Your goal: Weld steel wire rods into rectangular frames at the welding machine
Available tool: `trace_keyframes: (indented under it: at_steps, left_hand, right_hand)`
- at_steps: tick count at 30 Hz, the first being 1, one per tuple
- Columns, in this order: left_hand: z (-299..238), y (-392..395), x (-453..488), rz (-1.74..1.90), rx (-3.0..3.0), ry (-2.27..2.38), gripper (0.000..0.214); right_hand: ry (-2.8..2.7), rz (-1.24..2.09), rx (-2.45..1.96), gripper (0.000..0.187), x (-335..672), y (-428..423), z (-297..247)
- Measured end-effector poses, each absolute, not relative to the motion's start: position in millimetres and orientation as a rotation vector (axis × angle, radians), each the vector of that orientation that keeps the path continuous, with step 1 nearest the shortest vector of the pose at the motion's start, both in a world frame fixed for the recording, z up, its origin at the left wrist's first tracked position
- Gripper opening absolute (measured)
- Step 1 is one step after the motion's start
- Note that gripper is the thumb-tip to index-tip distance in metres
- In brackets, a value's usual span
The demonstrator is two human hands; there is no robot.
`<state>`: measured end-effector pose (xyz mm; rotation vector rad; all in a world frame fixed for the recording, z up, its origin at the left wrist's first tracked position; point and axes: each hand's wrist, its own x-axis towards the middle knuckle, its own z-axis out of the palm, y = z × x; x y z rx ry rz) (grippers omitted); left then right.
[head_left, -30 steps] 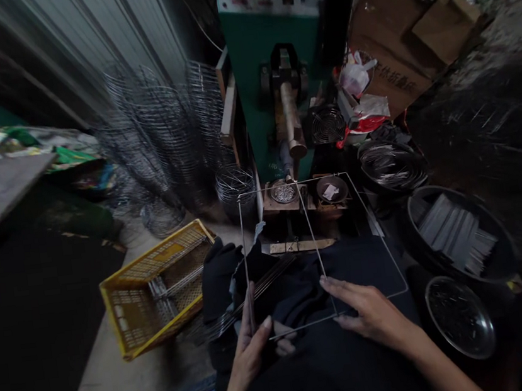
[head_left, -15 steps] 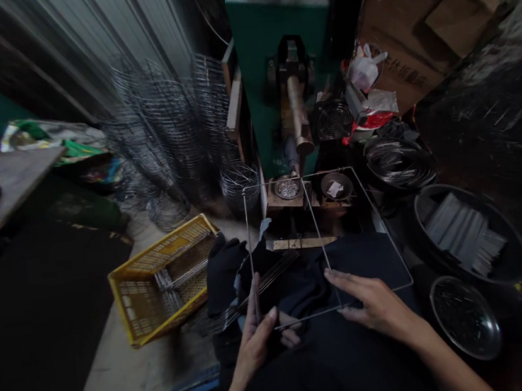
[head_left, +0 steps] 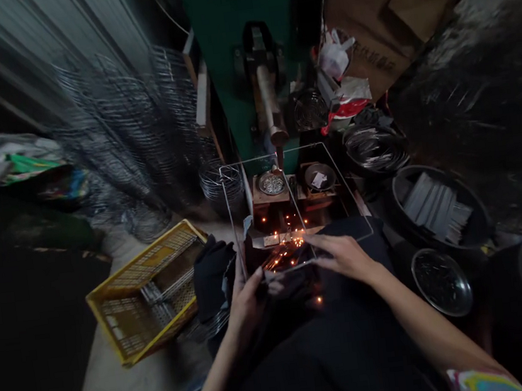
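A thin rectangular wire frame (head_left: pixel 342 179) with a middle cross wire lies in front of a green welding machine (head_left: pixel 246 77). My left hand (head_left: pixel 247 295) pinches the frame's near left corner. My right hand (head_left: pixel 342 255) presses its fingers on the near edge by the cross wire. Orange sparks (head_left: pixel 287 249) fly at the near edge between my hands, over a small metal block. The machine's brass electrode arm (head_left: pixel 269 109) points down at the frame's far side. Dark cloth covers my lap beneath.
A yellow plastic crate (head_left: pixel 114 315) stands at the left, with stacked wire racks (head_left: pixel 140 140) behind it. At the right are a coil of wire (head_left: pixel 374 150), a black tub of metal strips (head_left: pixel 434 209) and a steel bowl (head_left: pixel 440 281). Two small dishes (head_left: pixel 271 183) sit under the electrode.
Both hands pushed the wire frame forward toward the machine, and sparks now fly at its near edge. The camera view dropped and shifted with the move.
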<state>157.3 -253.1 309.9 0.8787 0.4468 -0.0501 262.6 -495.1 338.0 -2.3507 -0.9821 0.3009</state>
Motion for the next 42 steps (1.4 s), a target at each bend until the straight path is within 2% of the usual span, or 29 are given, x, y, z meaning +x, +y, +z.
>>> trace_keyframes:
  at_steps: [6,10,14,22,29,37,39,42]
  left_hand:
    - [314.0,-217.3,272.8,0.061,0.883,0.238,0.091]
    - [322.6,-201.1,322.8,0.063,0.867,0.229,0.081]
    - [325.0,-192.7,348.1,0.087,0.853,0.239,0.076]
    - [329.5,-183.0,364.1,0.133,0.838,0.228,0.077]
    - [323.1,-175.9,370.8,0.150,0.813,0.243,0.087]
    - [318.1,-169.1,372.7,0.137,0.873,0.231,0.087]
    - [317.0,-168.6,372.7,0.135,0.870,0.226,0.088]
    - [315.7,-167.6,374.9,0.120,0.848,0.213,0.092]
  right_hand:
    - [-0.921,0.080,-2.480,0.071,385.3,-462.8,359.5]
    - [-0.851,0.302,-2.205,0.037,467.1,-443.4,376.5]
    - [-0.710,0.568,-2.075,0.028,515.8,-415.8,376.1]
    - [-0.935,0.425,-2.140,0.019,537.5,-382.9,365.3]
    - [-0.825,0.394,-2.128,0.011,540.2,-374.9,365.1]
    - [-0.843,0.496,-2.138,0.024,542.5,-374.6,356.5]
    - [-0.850,0.356,-2.216,0.026,543.8,-386.5,359.7]
    - [-0.629,-0.127,-2.402,0.033,545.7,-419.6,368.1]
